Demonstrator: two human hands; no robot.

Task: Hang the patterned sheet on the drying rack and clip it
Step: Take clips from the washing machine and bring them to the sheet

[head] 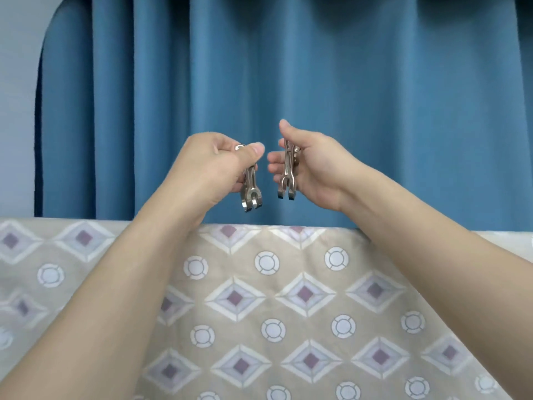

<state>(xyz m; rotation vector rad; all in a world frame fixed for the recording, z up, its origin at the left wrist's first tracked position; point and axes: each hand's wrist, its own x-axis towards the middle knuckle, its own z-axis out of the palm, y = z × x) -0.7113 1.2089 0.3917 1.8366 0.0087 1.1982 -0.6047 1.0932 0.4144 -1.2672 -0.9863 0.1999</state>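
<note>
The left hand (215,163) is raised in front of the person, its fingers and thumb curled round the upper end of a metal clip (251,194), whose forked jaws point downward below the fist. Just to its right, the right hand (313,166) holds a second metal clip (287,176) against its palm, the fingers bent round it and the thumb sticking upward; this clip's jaws also point down. The two hands are close side by side but not touching, with a narrow gap between them, and the two clips hang apart from each other.

Below both hands lies the patterned sheet (288,298), beige with pale diamonds and circles. Its top fold runs level across the view just under the wrists, and the cloth hangs down toward the person, passing beneath both forearms. The clips are above that top edge and clear of it; neither touches the fabric. The rack under the fold is covered by the sheet and cannot be made out.

Behind the hands hangs a blue curtain (375,96) in long vertical folds, and beyond its left edge is a pale wall (17,111).
</note>
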